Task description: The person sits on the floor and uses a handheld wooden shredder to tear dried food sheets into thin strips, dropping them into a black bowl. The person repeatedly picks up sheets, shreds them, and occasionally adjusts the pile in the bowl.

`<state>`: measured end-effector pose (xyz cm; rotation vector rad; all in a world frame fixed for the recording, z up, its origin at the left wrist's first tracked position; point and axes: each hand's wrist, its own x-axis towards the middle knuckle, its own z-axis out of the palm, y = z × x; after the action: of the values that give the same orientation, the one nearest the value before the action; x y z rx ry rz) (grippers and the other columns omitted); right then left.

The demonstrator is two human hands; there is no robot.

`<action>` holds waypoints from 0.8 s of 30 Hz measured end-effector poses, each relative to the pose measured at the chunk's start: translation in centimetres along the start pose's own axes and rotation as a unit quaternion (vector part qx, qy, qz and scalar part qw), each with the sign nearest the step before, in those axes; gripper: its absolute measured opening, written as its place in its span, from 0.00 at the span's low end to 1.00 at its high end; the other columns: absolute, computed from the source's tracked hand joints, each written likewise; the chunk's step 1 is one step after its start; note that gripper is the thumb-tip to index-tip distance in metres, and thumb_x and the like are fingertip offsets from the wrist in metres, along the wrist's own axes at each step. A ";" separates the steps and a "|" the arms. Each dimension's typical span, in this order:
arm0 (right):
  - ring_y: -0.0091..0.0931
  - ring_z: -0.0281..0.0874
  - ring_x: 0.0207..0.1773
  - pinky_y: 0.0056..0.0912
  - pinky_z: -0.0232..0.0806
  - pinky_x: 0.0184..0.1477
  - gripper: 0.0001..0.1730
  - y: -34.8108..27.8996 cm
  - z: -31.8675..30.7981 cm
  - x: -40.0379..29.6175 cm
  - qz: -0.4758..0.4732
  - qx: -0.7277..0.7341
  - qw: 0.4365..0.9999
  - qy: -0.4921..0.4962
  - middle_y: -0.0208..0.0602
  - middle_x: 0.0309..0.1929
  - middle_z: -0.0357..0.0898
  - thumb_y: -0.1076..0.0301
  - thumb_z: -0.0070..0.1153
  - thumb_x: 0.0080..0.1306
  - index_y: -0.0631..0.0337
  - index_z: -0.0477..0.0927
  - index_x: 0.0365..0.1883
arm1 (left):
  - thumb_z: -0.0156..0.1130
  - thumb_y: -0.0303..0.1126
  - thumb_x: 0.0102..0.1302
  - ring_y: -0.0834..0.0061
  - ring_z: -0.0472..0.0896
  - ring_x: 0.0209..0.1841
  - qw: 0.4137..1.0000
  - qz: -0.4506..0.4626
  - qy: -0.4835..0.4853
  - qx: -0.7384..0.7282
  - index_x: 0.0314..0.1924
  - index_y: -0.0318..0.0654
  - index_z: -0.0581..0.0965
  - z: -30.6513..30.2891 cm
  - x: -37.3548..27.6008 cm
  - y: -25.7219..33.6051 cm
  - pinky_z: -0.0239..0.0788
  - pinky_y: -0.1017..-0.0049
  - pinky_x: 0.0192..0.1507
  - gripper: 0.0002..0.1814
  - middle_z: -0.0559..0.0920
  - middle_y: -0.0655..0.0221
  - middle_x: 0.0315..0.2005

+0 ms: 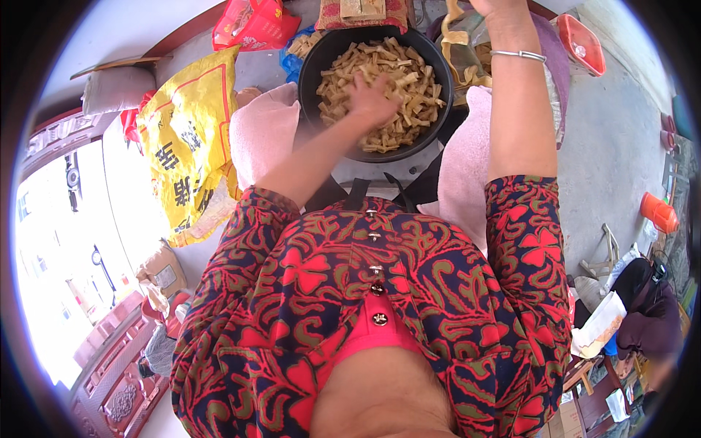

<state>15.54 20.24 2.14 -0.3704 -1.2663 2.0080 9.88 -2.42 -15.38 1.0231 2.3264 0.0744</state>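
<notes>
My left hand point(375, 101), blurred, lies with fingers apart on a heap of short tan knotted strips point(419, 117). They fill much of a round black basin point(309, 117) in front of me. My right arm, with a bangle at the wrist, reaches up past the basin's right side. Only the base of my right hand point(493, 5) shows at the top edge; its fingers are cut off. Left of it hangs a long, wavy, pale yellow strip point(453, 38). More such strips lie beside the basin, over a purple cloth point(553, 71).
Pink cloths point(265, 131) cover my knees. At the left lies a yellow printed sack point(191, 137), with a red bag point(252, 24) beyond. A blue plastic bag point(293, 63) touches the basin area. A red basket point(580, 46) stands right. Another person point(651, 323) sits lower right.
</notes>
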 end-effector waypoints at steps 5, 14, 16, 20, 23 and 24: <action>0.20 0.68 0.22 0.29 0.66 0.27 0.13 2.8 -1.6 -0.6 0.065 0.146 0.986 -0.041 0.27 0.24 0.71 0.60 0.49 0.73 0.61 0.74 0.46 | 0.57 0.59 0.60 0.43 0.52 0.69 0.992 0.105 0.055 0.045 0.68 0.64 0.63 4.0 -2.4 1.0 0.47 0.40 0.63 0.37 0.57 0.50 0.66; 0.21 0.63 0.24 0.29 0.63 0.29 0.09 3.5 -1.2 -1.6 0.038 0.228 0.972 -0.041 0.25 0.20 0.64 0.62 0.52 0.71 0.56 0.77 0.34 | 0.54 0.55 0.59 0.51 0.68 0.63 0.991 0.116 -0.059 0.027 0.60 0.56 0.75 -1.9 2.6 1.3 0.60 0.51 0.63 0.29 0.69 0.50 0.61; 0.21 0.60 0.21 0.30 0.61 0.27 0.14 3.2 -2.6 -1.4 0.054 0.240 0.961 -0.125 0.23 0.17 0.61 0.57 0.49 0.72 0.55 0.77 0.33 | 0.52 0.47 0.61 0.58 0.81 0.51 0.996 0.088 -0.034 0.000 0.49 0.50 0.82 -4.8 3.0 2.0 0.73 0.62 0.54 0.21 0.79 0.55 0.51; 0.19 0.56 0.17 0.28 0.60 0.23 0.23 3.8 -2.1 -1.2 0.072 0.167 0.977 -0.112 0.21 0.14 0.59 0.49 0.45 0.74 0.60 0.78 0.33 | 0.57 0.48 0.61 0.57 0.79 0.52 0.977 0.051 0.203 -0.034 0.53 0.50 0.80 -3.1 8.4 -0.7 0.71 0.60 0.53 0.22 0.81 0.59 0.49; 0.15 0.56 0.16 0.22 0.58 0.21 0.20 3.7 -1.1 -1.6 0.076 0.119 0.983 -0.121 0.22 0.15 0.64 0.55 0.49 0.72 0.65 0.79 0.34 | 0.58 0.48 0.61 0.56 0.80 0.51 0.984 0.014 0.174 -0.024 0.49 0.47 0.81 -2.6 10.2 -1.1 0.71 0.59 0.52 0.20 0.82 0.57 0.46; 0.15 0.57 0.16 0.21 0.57 0.20 0.18 3.6 -1.1 -1.8 0.079 0.079 0.986 -0.121 0.23 0.15 0.64 0.57 0.51 0.72 0.65 0.80 0.33 | 0.57 0.47 0.61 0.56 0.80 0.51 0.987 0.026 0.157 -0.022 0.47 0.44 0.82 -2.7 10.2 -0.9 0.71 0.59 0.52 0.20 0.82 0.56 0.45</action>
<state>15.87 18.76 -1.75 -0.1578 -1.2430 2.3274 2.36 4.45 -18.43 1.1177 2.5651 0.3273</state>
